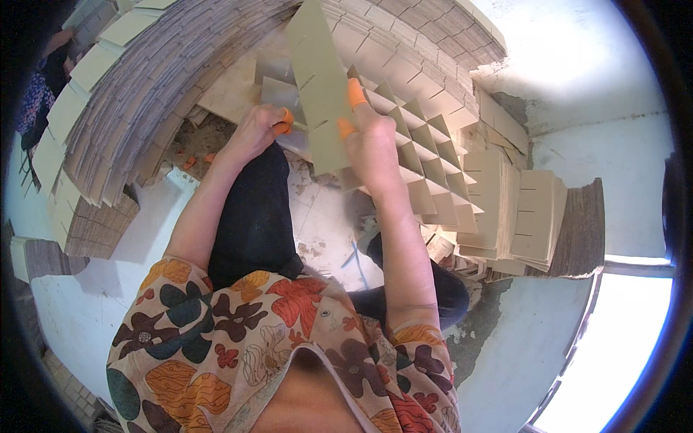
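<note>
A long slotted cardboard strip (315,86) stands tilted in front of me, with short cuts along it. My right hand (374,144) grips its right edge, orange covers on the thumb and a finger. Behind and to the right of that hand spreads a cardboard divider grid (411,157) of interlocked strips forming square cells. My left hand (258,131) is closed left of the strip, its orange-covered fingertips pinched together beside a piece of the grid. What lies between those fingertips is too small to make out. The upright strip hides part of the grid.
Tall curved stacks of slotted cardboard (155,79) rise at the left, and more stacks (411,43) stand at the back. Bundled cardboard sheets (534,216) sit at the right. Another person (42,101) is partly visible at far left. Scraps lie on the floor by my legs.
</note>
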Demonstrator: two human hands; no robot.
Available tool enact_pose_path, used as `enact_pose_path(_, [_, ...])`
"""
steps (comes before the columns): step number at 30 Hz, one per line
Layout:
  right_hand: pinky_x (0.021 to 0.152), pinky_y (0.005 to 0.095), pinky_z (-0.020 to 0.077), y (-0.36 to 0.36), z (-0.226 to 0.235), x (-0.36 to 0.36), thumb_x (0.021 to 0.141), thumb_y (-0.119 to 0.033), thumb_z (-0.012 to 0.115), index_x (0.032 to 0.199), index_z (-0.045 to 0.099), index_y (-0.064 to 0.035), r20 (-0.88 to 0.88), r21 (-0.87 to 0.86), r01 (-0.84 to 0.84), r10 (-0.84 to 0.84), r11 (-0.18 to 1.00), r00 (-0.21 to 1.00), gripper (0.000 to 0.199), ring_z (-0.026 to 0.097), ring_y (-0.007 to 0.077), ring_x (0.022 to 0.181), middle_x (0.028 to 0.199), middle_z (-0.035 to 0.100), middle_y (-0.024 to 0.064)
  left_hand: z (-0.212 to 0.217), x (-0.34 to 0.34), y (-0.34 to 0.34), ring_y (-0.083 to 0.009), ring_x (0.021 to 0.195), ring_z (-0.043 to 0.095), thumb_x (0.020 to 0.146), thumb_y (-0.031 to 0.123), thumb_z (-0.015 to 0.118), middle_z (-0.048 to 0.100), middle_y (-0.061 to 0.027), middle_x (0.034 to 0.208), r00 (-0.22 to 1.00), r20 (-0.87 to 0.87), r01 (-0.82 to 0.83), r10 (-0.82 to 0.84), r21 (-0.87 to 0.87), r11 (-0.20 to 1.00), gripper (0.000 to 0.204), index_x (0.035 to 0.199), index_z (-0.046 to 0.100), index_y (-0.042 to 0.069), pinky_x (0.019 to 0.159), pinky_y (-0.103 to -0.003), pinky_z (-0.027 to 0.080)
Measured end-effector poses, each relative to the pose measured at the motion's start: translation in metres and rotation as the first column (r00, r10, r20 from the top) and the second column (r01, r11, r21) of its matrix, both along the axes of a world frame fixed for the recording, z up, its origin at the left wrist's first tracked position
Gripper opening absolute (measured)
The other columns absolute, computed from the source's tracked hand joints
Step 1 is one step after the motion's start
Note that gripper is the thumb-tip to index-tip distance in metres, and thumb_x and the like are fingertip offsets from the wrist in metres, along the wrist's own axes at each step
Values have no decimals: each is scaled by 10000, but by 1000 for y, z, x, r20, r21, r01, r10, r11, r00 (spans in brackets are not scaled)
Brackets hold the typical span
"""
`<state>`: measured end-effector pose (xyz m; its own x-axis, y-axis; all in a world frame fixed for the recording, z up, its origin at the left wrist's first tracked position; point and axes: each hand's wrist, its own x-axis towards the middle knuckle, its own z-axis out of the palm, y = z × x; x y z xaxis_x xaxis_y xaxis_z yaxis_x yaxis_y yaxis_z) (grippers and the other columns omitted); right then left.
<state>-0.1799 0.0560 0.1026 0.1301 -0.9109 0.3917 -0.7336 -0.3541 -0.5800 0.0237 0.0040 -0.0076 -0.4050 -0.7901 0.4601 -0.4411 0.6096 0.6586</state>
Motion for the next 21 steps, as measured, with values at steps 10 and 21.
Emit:
enact_pose_path(10, [573,386,478,-1,-7,-5,780,40,602,994,591,61,-50,15,14,-13,1000,999,215,605,402,649,735,581,279,-3,0,-2,-317,712,602,705,-4,691,594,-157,713,1000,-8,1,-1,41,999,130,815,624,13,625,-393,475])
enact_pose_path(21, [627,457,492,-8,-29,-2,708,54,592,1003,595,51,-67,31,-70,72,997,995,296,605,410,701,710,583,254,-9,1,-6,-289,744,617,713,-20,704,625,-134,770,999,51,-2,0,35,999,148,843,638,7,654,-364,485])
